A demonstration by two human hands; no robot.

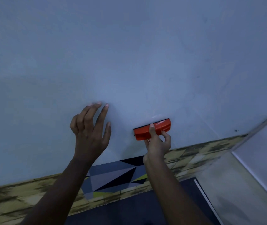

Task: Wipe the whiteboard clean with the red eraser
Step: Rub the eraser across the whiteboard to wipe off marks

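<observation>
— So, what fills most of the view?

— The whiteboard (129, 54), a pale blue-grey sheet covering everything from nine o'clock over the top to three. Only faint smudges show on it. Its lower edge runs slantwise from about eight o'clock up to four.

— And under that edge?

— A floor of yellowish tiles (7, 203) with dark blotches, then a mat with grey, black and yellow triangles (113, 176) at six o'clock. A pale panel with a light frame (259, 168) stands at four to five o'clock.

— The hands?

— The left hand (89, 133) is just left of centre, at about seven o'clock, fingers spread and long, their tips at the board; whether they press on it I cannot tell. It holds nothing. The right hand (158, 142) is at five o'clock from centre, and it pinches the red eraser (152, 129), thumb over the near face, fingers curled on the far side.

— How does the eraser lie?

— Its long axis runs nearly level, the right end tilted a little up, from eight o'clock to two. The dark felt edge is laid against the board, low on it, near the lower edge. The left hand is near it, not touching.
</observation>
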